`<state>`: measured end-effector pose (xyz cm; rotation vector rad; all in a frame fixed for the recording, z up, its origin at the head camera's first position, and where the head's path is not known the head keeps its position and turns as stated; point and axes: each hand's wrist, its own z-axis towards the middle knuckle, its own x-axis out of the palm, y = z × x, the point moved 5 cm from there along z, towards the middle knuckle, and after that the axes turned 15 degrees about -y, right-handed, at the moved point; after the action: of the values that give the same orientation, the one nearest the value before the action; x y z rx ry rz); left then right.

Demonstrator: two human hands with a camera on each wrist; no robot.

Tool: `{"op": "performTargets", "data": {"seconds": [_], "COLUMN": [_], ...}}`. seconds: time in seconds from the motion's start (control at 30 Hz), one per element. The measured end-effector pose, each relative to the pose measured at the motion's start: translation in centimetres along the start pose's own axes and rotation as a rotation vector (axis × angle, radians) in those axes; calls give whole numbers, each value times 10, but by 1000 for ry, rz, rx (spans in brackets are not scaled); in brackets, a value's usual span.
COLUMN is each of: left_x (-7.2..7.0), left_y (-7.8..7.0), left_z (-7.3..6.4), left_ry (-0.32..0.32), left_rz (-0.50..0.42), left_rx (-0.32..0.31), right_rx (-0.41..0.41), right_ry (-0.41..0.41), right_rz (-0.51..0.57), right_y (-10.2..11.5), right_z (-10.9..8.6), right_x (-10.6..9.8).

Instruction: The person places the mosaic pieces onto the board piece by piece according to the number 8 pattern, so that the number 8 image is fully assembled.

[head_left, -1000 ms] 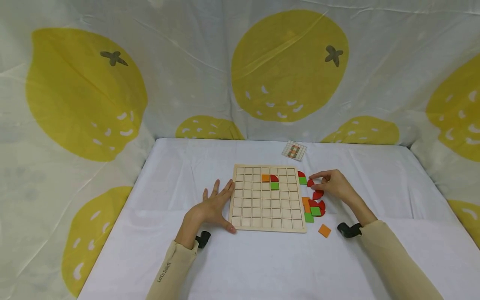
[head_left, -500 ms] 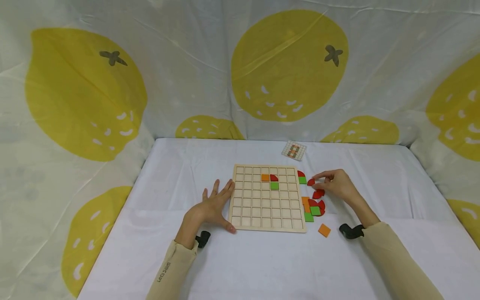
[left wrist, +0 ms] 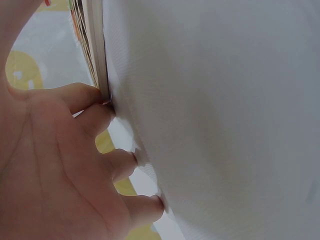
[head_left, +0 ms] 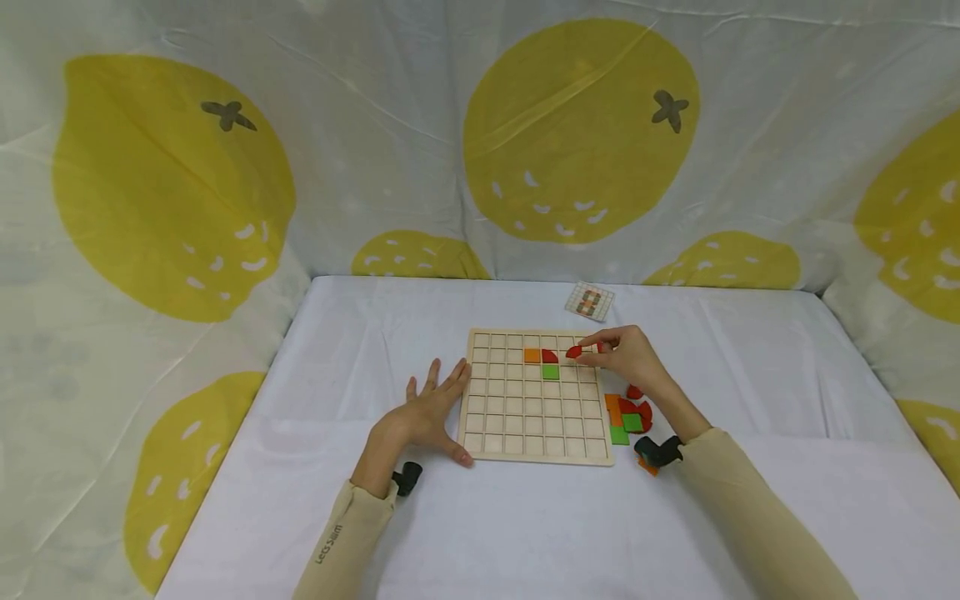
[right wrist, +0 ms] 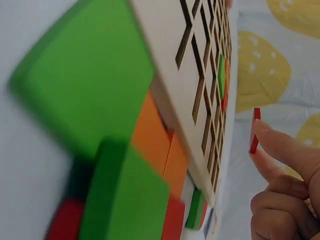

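Between thumb and forefinger my right hand (head_left: 626,358) pinches a red quarter-circle tile (head_left: 573,352), held over the upper right of the wooden grid board (head_left: 513,417). In the right wrist view that red tile (right wrist: 255,130) shows edge-on, raised off the board. Fingers spread, my left hand (head_left: 429,415) touches the board's left edge; in the left wrist view its fingertips (left wrist: 145,207) rest on the cloth and against the board's side. Set in the grid are an orange square (head_left: 532,356), a red quarter-circle (head_left: 549,356) and a green square (head_left: 551,372).
Right of the board lies a loose pile of red, orange and green tiles (head_left: 632,422). An orange square (head_left: 648,467) is partly hidden by the right wrist camera (head_left: 657,452). A small pattern card (head_left: 589,302) lies behind the board on the white cloth.
My right hand has lifted a red quarter-circle tile from beside the board and carried it left over the grid. My left hand stays at the board's edge.
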<state>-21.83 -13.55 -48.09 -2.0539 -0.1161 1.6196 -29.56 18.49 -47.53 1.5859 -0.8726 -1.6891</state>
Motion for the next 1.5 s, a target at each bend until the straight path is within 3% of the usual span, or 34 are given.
{"op": "performTargets", "data": {"seconds": [0.33, 0.63, 1.5], "left_x": [2, 2, 0], "left_y": [-2, -2, 0], "left_z": [0, 0, -1], "left_ry": [-5, -1, -3], "left_rz": [1, -6, 6], "left_rx": [5, 0, -13], "right_rx": [-11, -25, -59], "right_ry": [44, 59, 114], "right_rz": [35, 32, -2], "right_y": [25, 36, 42], "right_z": [3, 8, 17], "right_x": [46, 72, 83]}}
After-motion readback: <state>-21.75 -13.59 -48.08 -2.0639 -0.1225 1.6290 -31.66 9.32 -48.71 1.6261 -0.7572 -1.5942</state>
